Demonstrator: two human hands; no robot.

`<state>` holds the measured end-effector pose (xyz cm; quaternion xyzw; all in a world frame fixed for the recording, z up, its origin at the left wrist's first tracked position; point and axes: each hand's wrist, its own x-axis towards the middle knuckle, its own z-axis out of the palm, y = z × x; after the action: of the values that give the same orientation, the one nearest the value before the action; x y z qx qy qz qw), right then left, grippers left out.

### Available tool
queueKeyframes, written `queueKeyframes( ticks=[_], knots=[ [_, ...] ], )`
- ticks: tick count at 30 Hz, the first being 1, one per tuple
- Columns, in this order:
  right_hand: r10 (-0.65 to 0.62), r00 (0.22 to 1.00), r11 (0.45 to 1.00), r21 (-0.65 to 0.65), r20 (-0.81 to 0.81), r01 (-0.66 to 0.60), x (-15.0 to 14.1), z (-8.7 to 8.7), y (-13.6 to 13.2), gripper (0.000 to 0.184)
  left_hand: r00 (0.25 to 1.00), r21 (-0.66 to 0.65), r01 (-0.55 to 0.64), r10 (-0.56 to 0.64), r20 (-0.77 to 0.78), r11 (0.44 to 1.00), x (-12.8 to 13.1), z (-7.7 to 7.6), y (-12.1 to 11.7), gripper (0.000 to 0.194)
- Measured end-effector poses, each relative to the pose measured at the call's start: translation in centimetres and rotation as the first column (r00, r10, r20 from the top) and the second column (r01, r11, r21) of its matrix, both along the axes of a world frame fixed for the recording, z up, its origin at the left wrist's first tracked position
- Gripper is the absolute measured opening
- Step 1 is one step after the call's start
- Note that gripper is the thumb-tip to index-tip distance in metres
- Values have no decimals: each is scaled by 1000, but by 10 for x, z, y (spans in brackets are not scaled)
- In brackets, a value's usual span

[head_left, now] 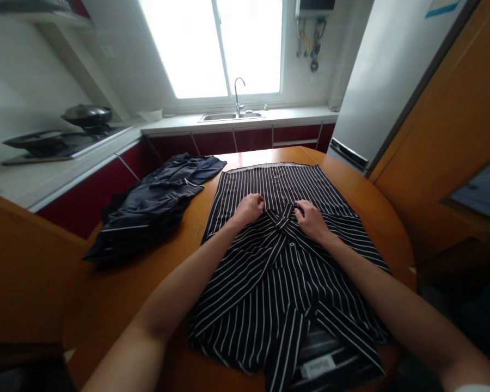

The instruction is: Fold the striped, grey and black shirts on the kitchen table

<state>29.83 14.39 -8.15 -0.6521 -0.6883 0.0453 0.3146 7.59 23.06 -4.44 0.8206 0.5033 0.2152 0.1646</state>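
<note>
A black shirt with white stripes point(265, 283) lies spread front-up, its collar and a white label point(318, 366) towards me. Halfway down its front is a knotted tie of the same cloth point(283, 222), with a button just below. My left hand point(251, 207) is closed left of the knot, fingertips curled at one end of the tie. On the other side, my right hand point(309, 219) has its thumb and fingers bent together at the other end. The fingers partly hide both tie ends.
Dark folded clothes point(151, 207) lie on the left of the round wooden table point(375, 212). Beyond it are a counter with a sink point(220, 117), a stove with pans point(87, 115) on the left, and a fridge point(375, 81) on the right.
</note>
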Motion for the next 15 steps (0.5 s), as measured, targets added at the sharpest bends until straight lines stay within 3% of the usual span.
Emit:
queueKeyframes(
  ticks=[3,5,9,15],
  knots=[
    [121,992,992,40,39,-123,-9,15,-12,23,997,-185,70,-76,-23,980,-10,2,10,24],
    [228,969,974,-7,98,-228,-18,22,-22,22,990,-228,139,-143,1,964,-12,-1,10,29],
    [294,933,955,-100,210,-278,-32,28,-34,15,973,-193,231,-228,40,954,-10,-9,8,30],
    [284,931,959,-76,230,-274,-32,33,-33,7,981,-76,192,-192,3,978,-7,-21,11,24]
  ],
)
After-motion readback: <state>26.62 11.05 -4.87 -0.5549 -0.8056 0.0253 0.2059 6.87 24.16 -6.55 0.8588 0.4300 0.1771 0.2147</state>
